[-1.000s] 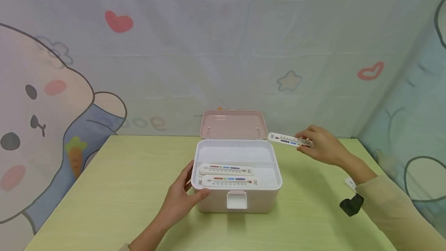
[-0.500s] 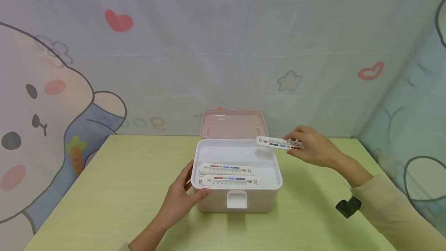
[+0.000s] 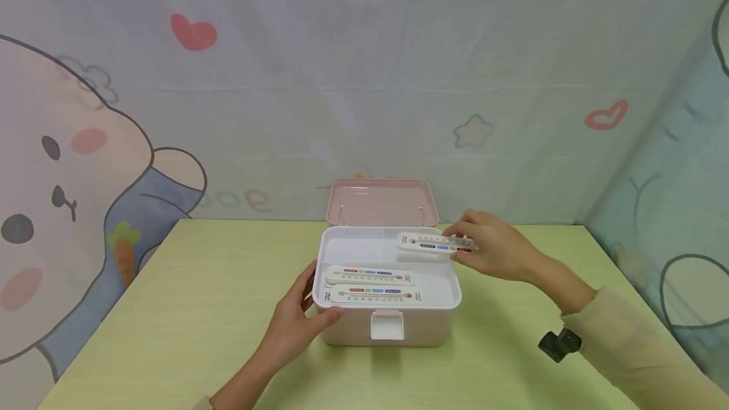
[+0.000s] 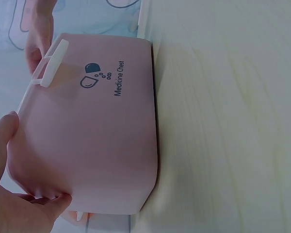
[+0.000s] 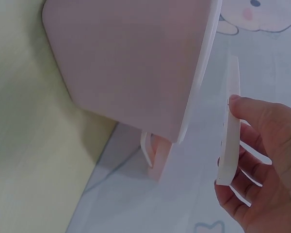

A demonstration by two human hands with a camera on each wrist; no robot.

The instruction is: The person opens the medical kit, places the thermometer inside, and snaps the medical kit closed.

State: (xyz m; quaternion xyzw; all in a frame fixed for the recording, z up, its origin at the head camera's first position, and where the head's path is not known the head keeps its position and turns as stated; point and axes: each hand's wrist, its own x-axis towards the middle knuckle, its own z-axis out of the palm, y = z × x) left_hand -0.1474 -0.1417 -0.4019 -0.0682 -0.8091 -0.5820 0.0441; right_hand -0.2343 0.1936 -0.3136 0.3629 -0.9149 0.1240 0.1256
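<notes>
My right hand (image 3: 497, 248) pinches a flat white thermometer (image 3: 424, 243) by its right end, over the back right part of the medicine chest (image 3: 346, 329). In the right wrist view the thermometer (image 5: 231, 141) appears edge-on between thumb and fingers, above the rim. My left hand (image 3: 290, 328) grips the chest's front left corner, thumb at the front rim and fingers along the side. Two more thermometers lie side by side in the white tray's front compartment, a rear thermometer (image 3: 370, 276) and a front thermometer (image 3: 373, 295). The left wrist view shows the pink chest wall (image 4: 102, 131) with "Medicine Chest" lettering.
Behind the chest its pink lid (image 3: 381, 204) lies folded back. A white latch (image 3: 387, 326) hangs on the front wall. The chest stands on a light yellow-green table (image 3: 228, 283), with a patterned cloth (image 3: 342, 81) behind it. A black device (image 3: 560, 343) sits at the right wrist.
My right hand has moved left and slightly down with the thermometer, from right of the chest to over its back compartment. The left hand has stayed in place.
</notes>
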